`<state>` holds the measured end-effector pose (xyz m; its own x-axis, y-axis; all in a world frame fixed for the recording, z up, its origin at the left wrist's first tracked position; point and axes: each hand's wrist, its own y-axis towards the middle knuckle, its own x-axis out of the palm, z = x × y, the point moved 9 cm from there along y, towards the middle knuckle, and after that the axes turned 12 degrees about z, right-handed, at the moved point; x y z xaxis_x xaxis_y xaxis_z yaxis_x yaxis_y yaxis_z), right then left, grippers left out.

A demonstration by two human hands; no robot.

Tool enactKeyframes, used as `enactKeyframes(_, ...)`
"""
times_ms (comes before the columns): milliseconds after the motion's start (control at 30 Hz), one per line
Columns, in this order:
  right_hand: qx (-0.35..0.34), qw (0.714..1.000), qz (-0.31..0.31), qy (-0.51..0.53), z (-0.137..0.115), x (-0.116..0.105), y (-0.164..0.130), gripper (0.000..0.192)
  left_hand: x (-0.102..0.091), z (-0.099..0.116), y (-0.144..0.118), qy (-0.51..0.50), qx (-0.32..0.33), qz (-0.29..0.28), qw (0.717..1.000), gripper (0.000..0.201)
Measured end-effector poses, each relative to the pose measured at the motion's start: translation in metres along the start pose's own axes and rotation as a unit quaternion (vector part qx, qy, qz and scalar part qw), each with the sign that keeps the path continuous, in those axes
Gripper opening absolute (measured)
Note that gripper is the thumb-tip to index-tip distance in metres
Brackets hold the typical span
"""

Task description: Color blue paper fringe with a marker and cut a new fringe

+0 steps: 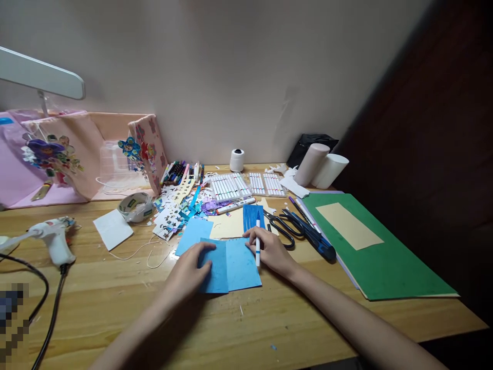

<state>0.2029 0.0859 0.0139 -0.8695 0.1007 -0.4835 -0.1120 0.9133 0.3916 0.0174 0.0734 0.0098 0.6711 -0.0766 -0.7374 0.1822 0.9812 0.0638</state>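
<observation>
A folded sheet of blue paper (243,264) lies on the table before me, its left part a darker blue than its right. My left hand (191,264) rests on the darker part, thumb and index finger apart. In my right hand (272,251) a marker (258,252) with a white barrel and blue tip stands nearly upright, tip pointing away from me. That hand's fingers touch the paper's upper right corner. Just beyond is a small piece coloured dark blue (252,215), on cream paper (227,226). Another light blue sheet (194,235) lies to the left.
Scissors (283,234) and a utility knife (321,244) lie right of my hand, beside green board (393,267). Marker sets (230,187) and paper scraps (173,210) fill the back. A tape roll (134,207) and a corded glue gun (56,239) sit left.
</observation>
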Motion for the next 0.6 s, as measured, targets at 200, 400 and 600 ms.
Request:
enactKeyframes(200, -0.088, 0.990, -0.060, -0.095, -0.020, 0.008, -0.010, 0.024, -0.001, -0.008, 0.000, -0.009, -0.033, 0.020, 0.999, 0.029)
enactKeyframes(400, -0.119, 0.979, -0.135, -0.095, -0.024, 0.020, -0.020, 0.038, 0.003, -0.014, 0.000, -0.048, -0.078, 0.031, 0.995, 0.033)
enactKeyframes(600, -0.132, 0.973, -0.148, -0.121, -0.022, 0.021, -0.022, 0.046, 0.002, -0.020, 0.002, -0.094, -0.122, 0.040, 0.987, 0.038)
